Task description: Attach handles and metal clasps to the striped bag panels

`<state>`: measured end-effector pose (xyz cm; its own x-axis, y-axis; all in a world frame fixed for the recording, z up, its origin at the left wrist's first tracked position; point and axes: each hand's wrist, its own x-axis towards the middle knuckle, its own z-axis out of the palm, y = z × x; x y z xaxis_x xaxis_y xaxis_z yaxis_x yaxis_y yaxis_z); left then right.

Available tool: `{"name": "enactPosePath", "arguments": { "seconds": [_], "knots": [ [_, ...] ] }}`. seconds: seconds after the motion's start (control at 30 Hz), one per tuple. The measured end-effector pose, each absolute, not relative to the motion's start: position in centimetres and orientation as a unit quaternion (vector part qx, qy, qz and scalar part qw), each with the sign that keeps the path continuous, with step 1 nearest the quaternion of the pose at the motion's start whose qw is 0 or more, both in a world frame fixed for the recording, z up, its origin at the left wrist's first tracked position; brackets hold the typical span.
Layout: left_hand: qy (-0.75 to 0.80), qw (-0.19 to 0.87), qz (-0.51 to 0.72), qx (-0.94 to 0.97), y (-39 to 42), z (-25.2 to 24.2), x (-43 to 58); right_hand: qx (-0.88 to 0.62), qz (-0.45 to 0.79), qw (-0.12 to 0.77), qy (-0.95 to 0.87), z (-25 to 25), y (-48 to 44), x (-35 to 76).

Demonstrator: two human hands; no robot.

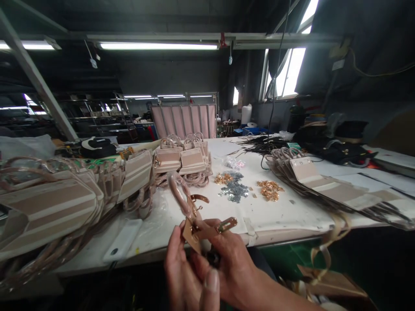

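Just over the table's front edge, my left hand (183,268) and my right hand (235,259) are close together, both closed on a bag part (191,237). It is a tan piece with gold metal fittings. A plastic-wrapped handle (178,190) loops up from it toward the table. A gold-coloured plate (227,224) sticks out above my right hand's fingers, and a curved gold-edged tab (199,198) points right, beside the handle. My fingers hide the lower end of the piece. A small dark object (213,259) shows between the hands; its kind is unclear.
On the white table (207,207) lie gold fittings (270,190) and silver-grey metal pieces (234,190). Striped beige bag panels with handles are stacked at left (58,203), in the middle (181,160) and right (308,172). Black strips (259,144) lie farther back.
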<state>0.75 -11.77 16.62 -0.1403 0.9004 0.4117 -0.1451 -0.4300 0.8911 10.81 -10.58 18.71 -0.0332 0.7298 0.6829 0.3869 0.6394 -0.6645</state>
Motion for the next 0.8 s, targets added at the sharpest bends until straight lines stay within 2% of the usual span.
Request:
{"name": "enactPosePath", "arguments": {
  "seconds": [0.17, 0.33, 0.5, 0.57, 0.63, 0.8],
  "knots": [
    [0.305, 0.386, 0.698, 0.521, -11.2, 15.7, 0.0, -0.424, 0.158, 0.543, -0.707, 18.6, -10.5, 10.6],
    [0.303, 0.428, 0.682, 0.51, -9.4, 16.0, -2.4, -0.407, 0.304, 0.529, -0.68, 20.7, -10.3, 14.1],
    [0.378, 0.3, 0.724, 0.493, -7.3, 16.8, -4.7, -0.423, 0.377, 0.461, -0.683, 24.7, -9.6, 20.7],
    [0.365, 0.285, 0.721, 0.516, -6.8, 17.2, -5.2, -0.436, 0.393, 0.421, -0.691, 26.1, -9.2, 22.8],
    [0.356, 0.343, 0.687, 0.533, -6.6, 17.2, -5.6, -0.451, 0.423, 0.377, -0.689, 26.9, -8.6, 24.0],
    [0.331, 0.66, 0.486, 0.468, -6.2, 13.5, -5.8, -0.468, 0.512, 0.265, -0.67, 24.1, -6.1, 24.7]
  ]
}}
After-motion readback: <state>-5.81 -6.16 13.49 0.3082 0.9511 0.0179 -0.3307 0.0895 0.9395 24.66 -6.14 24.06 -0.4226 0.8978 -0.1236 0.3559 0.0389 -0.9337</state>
